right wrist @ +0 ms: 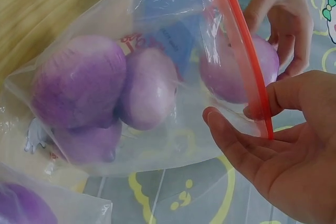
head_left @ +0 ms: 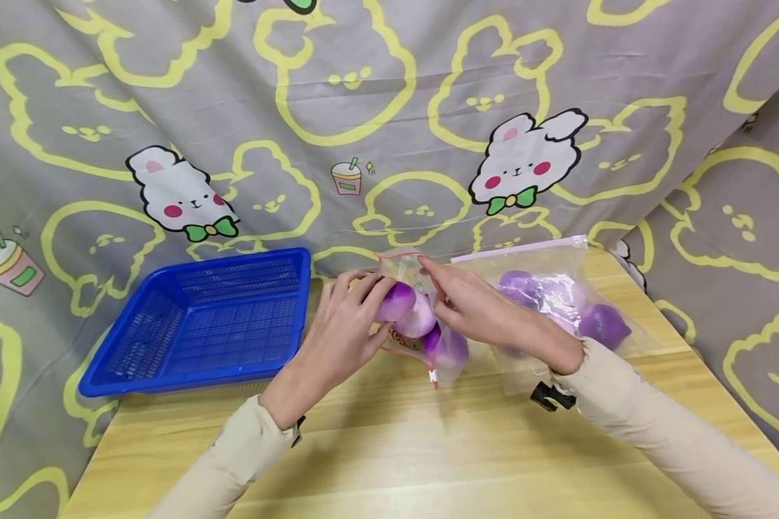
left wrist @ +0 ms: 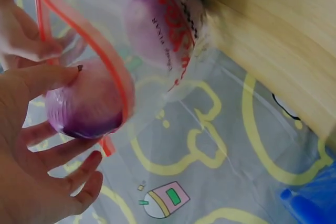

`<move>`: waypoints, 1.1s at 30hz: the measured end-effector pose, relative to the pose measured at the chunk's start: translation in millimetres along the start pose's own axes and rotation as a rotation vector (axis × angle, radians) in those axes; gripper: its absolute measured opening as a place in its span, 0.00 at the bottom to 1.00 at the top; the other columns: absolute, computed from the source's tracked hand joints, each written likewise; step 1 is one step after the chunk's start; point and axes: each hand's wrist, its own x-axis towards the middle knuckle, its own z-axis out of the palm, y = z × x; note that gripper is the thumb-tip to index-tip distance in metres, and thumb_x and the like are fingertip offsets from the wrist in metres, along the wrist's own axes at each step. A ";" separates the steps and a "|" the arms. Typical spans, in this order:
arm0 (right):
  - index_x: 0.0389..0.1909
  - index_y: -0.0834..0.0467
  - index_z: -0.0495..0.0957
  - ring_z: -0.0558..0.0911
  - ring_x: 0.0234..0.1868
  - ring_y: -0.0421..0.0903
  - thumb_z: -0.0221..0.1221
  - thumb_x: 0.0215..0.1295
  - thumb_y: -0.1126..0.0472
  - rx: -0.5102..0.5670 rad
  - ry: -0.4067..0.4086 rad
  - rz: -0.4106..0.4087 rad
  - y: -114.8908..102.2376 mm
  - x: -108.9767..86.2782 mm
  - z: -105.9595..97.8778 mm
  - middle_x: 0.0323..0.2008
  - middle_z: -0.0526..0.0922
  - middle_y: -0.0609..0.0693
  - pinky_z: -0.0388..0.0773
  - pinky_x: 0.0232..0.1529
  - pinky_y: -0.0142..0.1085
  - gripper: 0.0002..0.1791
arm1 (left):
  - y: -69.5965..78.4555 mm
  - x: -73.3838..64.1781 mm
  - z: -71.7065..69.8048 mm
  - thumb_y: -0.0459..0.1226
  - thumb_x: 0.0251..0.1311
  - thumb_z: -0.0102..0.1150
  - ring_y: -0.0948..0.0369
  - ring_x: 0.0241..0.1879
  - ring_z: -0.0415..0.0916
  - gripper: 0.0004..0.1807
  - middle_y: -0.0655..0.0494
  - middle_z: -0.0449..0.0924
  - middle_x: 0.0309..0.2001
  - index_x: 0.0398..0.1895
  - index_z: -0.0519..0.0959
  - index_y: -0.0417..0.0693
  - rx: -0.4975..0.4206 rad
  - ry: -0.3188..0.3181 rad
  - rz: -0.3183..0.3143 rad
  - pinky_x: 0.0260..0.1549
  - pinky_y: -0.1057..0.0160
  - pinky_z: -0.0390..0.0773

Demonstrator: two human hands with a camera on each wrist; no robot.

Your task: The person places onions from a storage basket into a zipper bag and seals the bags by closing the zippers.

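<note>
My left hand (head_left: 340,324) holds a purple-and-white onion (head_left: 397,301) at the mouth of a clear zip bag, thumb on one side and fingers on the other. In the left wrist view this onion (left wrist: 89,98) overlaps the bag's red zip strip (left wrist: 86,27). My right hand (head_left: 483,303) pinches the red-edged rim of the bag from the other side, its thumb (right wrist: 286,95) at the strip. Several more onions (right wrist: 79,82) lie deeper in the bag (right wrist: 194,148), which has red printing on it.
To the right lies a second clear bag (head_left: 487,267) with a pale purple zip strip and several purple onions (head_left: 604,328) inside. A blue plastic basket (head_left: 234,328) stands on the left of the wooden table (head_left: 389,461). Behind the table hangs a patterned grey cloth (head_left: 415,94).
</note>
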 end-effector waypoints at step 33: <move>0.75 0.57 0.60 0.78 0.42 0.42 0.57 0.65 0.75 0.058 -0.101 -0.108 -2.1 -23.4 -6.4 0.56 0.80 0.53 0.79 0.47 0.37 0.37 | -27.5 -5.6 -1.8 0.24 0.59 0.53 0.43 0.67 0.63 0.23 0.39 0.62 0.71 0.59 0.78 0.45 -0.179 -0.150 0.139 0.62 0.43 0.69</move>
